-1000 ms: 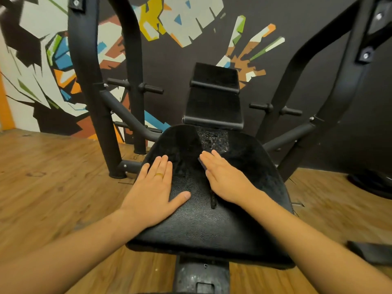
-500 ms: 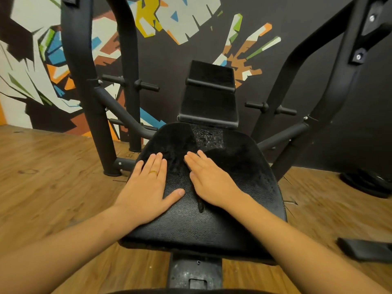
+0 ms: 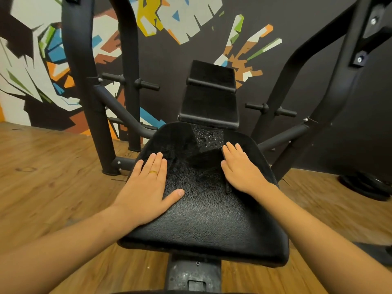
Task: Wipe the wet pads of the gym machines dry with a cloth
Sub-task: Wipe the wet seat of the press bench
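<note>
Under the straight, close-set fingers of the right hand point(image 3: 244, 170) lies what looks like a black cloth point(image 3: 256, 151) on the seat pad point(image 3: 201, 213), with water droplets point(image 3: 209, 136) just beyond the fingertips, while the left hand point(image 3: 148, 187) presses flat nearby, thumb spread.

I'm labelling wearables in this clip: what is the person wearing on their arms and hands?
Both forearms are bare up to the frame edge, with no sleeves, gloves, watch or bracelet in view. The left hand has a thin gold-coloured ring on one finger. The right hand shows no ring.
</note>
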`<control>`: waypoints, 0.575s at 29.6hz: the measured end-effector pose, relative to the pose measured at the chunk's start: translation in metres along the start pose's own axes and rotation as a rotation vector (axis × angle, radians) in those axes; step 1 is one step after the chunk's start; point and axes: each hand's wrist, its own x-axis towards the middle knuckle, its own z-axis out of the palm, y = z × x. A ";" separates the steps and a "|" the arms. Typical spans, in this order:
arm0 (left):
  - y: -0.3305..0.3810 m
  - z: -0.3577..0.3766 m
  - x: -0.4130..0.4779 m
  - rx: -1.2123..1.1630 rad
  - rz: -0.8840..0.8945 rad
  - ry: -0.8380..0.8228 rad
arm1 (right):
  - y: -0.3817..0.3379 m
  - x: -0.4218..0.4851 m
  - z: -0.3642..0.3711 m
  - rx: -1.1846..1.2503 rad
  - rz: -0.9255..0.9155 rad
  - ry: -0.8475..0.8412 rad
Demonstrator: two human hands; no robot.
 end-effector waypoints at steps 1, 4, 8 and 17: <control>0.001 0.000 0.000 -0.006 0.001 0.002 | 0.005 0.009 -0.002 0.003 -0.007 0.005; 0.001 0.000 0.000 0.005 -0.004 -0.013 | 0.013 0.046 -0.007 0.003 -0.002 0.027; -0.002 -0.001 0.000 0.001 -0.011 -0.018 | 0.014 0.071 -0.010 0.014 0.046 0.025; 0.001 0.001 -0.001 -0.001 -0.011 -0.009 | 0.016 0.014 -0.002 0.000 -0.062 0.003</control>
